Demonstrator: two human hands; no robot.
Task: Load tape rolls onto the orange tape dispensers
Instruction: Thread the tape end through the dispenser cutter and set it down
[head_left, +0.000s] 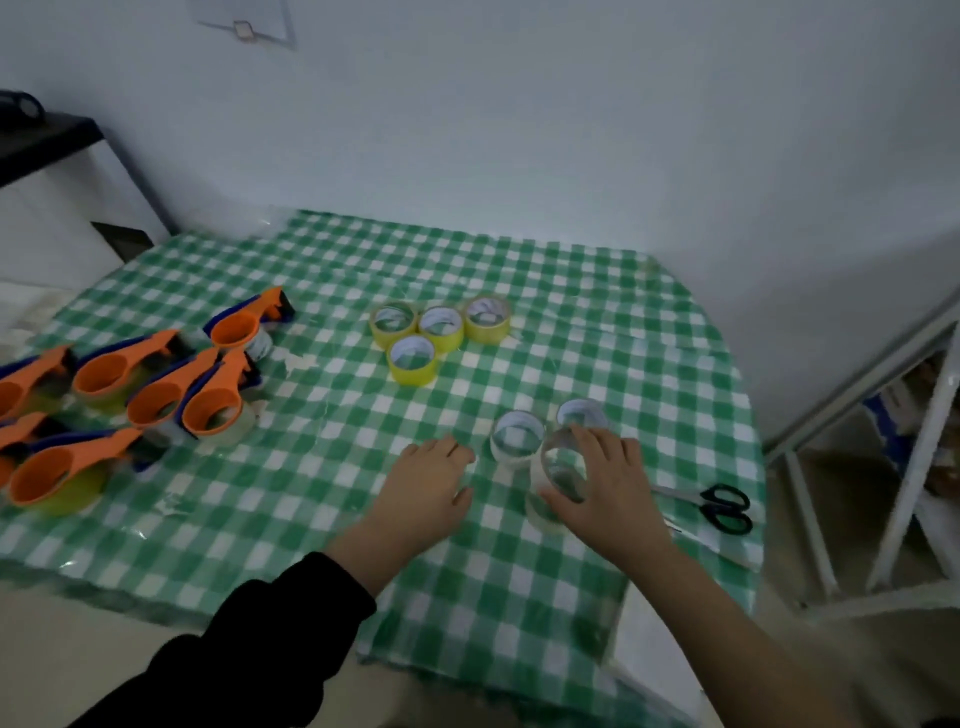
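On the green-checked bench (597, 322), four yellow tape rolls (412, 358) cluster at centre. Two clear rolls (517, 441) stand near the right hand (610, 488), whose fingers (584, 441) grasp a third clear roll (561, 467). The left hand (428, 486) rests beside them, fingers released. At least seven orange dispensers (215, 402) lie at the left, one pair of scissors (722, 506) at the right.

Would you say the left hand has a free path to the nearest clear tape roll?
Probably yes: only bare cloth separates the left hand from that clear roll; the right hand grips another roll.
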